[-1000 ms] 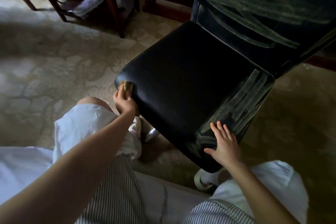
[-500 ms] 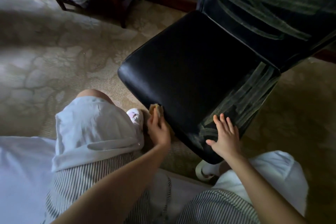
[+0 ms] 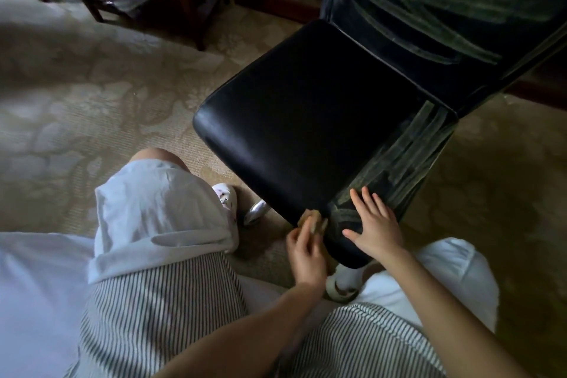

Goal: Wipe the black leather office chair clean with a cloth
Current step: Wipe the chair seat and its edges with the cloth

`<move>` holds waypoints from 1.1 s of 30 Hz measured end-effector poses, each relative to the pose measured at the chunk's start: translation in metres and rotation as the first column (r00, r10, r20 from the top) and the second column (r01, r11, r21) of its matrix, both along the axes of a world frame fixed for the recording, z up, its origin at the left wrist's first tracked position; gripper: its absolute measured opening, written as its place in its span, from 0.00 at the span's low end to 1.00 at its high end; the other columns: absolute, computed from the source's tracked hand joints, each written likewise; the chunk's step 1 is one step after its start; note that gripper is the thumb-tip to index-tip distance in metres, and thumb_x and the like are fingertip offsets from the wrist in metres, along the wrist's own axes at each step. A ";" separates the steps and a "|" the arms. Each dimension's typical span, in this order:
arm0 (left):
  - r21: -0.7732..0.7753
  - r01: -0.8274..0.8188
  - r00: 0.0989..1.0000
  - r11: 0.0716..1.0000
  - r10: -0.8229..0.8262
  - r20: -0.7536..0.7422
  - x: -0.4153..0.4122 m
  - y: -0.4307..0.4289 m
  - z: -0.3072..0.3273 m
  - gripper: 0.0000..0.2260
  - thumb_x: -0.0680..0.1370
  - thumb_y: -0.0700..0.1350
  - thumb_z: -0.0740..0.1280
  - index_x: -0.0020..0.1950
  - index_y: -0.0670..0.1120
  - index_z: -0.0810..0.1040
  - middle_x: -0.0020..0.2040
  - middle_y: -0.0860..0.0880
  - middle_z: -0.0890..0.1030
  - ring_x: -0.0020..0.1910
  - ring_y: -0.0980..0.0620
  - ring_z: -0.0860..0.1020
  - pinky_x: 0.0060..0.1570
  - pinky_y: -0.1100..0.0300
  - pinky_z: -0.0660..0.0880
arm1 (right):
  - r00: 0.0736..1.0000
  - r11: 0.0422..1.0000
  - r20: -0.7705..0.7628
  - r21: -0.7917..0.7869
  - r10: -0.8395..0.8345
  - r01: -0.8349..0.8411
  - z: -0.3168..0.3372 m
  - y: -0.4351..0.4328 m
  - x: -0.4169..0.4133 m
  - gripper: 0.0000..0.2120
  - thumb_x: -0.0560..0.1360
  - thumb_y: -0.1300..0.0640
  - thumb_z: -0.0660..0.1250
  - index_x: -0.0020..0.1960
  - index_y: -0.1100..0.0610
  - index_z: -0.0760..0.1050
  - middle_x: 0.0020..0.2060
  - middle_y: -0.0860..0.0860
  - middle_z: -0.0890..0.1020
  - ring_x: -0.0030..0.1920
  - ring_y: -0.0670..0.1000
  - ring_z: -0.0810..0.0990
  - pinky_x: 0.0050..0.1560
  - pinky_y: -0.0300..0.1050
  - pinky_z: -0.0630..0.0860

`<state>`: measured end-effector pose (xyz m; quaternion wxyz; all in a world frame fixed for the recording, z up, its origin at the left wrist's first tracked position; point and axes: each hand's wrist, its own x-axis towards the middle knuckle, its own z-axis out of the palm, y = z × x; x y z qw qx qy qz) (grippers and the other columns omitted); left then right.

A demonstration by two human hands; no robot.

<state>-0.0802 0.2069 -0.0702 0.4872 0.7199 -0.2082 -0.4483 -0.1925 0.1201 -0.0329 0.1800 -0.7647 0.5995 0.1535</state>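
Our left hand [image 3: 306, 252] curls its fingers round a small tan folded cloth [image 3: 311, 220] and presses it against the front edge of the black leather office chair [image 3: 306, 120], near the seat's closest corner. Just beside it, our right hand [image 3: 376, 225] lies flat on that corner, fingers straight and spread, gripping nothing. Pale greenish streaks [image 3: 408, 144] mark the seat's right side and the backrest [image 3: 445, 9]. The chair stands on a beige patterned carpet [image 3: 92, 101].

Black leather chair [image 3: 306, 120] upright, partly streaked; tan cloth [image 3: 310, 218] against its front edge.
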 end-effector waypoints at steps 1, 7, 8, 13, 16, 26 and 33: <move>0.012 -0.037 0.999 0.999 0.037 -0.008 0.012 -0.002 0.001 0.17 0.79 0.37 0.62 0.65 0.52 0.71 0.61 0.46 0.69 0.60 0.54 0.69 0.67 0.61 0.63 | 1.000 0.999 0.001 -0.012 0.030 -0.030 0.001 0.001 -0.004 0.40 0.76 0.41 0.61 0.77 0.48 0.39 0.77 0.49 0.42 0.76 0.51 0.43 0.73 0.51 0.46; 0.076 -0.171 0.979 0.982 0.161 0.121 0.058 -0.039 -0.001 0.17 0.80 0.42 0.60 0.69 0.43 0.67 0.68 0.41 0.65 0.68 0.48 0.63 0.59 0.73 0.52 | 0.947 0.970 -0.210 0.025 0.243 -0.243 0.008 0.012 -0.044 0.51 0.72 0.36 0.64 0.70 0.50 0.25 0.69 0.49 0.28 0.75 0.50 0.35 0.73 0.50 0.37; 0.073 -0.135 0.984 0.988 0.125 0.126 0.058 -0.041 -0.002 0.17 0.79 0.41 0.62 0.68 0.42 0.67 0.66 0.41 0.65 0.66 0.47 0.64 0.59 0.73 0.53 | 0.927 0.960 -0.251 0.024 0.277 -0.280 0.008 0.013 -0.046 0.52 0.72 0.38 0.65 0.68 0.50 0.23 0.68 0.49 0.27 0.75 0.51 0.34 0.73 0.51 0.36; 0.089 0.097 0.988 0.991 -0.106 0.111 0.033 -0.023 -0.009 0.21 0.75 0.34 0.65 0.67 0.43 0.66 0.64 0.41 0.67 0.64 0.45 0.67 0.62 0.62 0.60 | 0.867 0.933 -0.361 0.026 0.344 -0.360 -0.002 0.007 -0.035 0.57 0.70 0.41 0.69 0.65 0.52 0.19 0.66 0.56 0.25 0.75 0.57 0.34 0.73 0.53 0.37; 0.115 0.280 0.957 0.953 -0.287 0.046 0.018 -0.007 -0.007 0.25 0.75 0.35 0.65 0.70 0.46 0.63 0.64 0.45 0.65 0.60 0.53 0.66 0.56 0.68 0.61 | 0.834 0.914 -0.402 0.019 0.378 -0.406 -0.001 0.000 -0.034 0.60 0.68 0.39 0.69 0.64 0.52 0.17 0.66 0.57 0.25 0.74 0.57 0.34 0.73 0.54 0.36; 0.095 -0.047 0.994 0.994 0.038 0.098 0.038 -0.018 0.002 0.16 0.78 0.40 0.64 0.66 0.45 0.70 0.60 0.48 0.68 0.57 0.56 0.68 0.49 0.76 0.58 | 0.767 0.830 -0.408 -0.040 0.495 -0.556 -0.001 0.003 -0.013 0.58 0.69 0.36 0.67 0.69 0.59 0.23 0.73 0.60 0.32 0.75 0.58 0.37 0.67 0.57 0.26; 0.057 0.092 0.943 0.994 -0.105 0.314 0.048 -0.017 0.000 0.13 0.77 0.41 0.65 0.62 0.46 0.74 0.60 0.45 0.72 0.58 0.50 0.72 0.56 0.69 0.63 | 0.867 0.869 -0.250 -0.144 0.432 -0.474 -0.009 0.015 0.033 0.49 0.70 0.48 0.69 0.74 0.60 0.38 0.76 0.60 0.50 0.76 0.56 0.50 0.71 0.56 0.35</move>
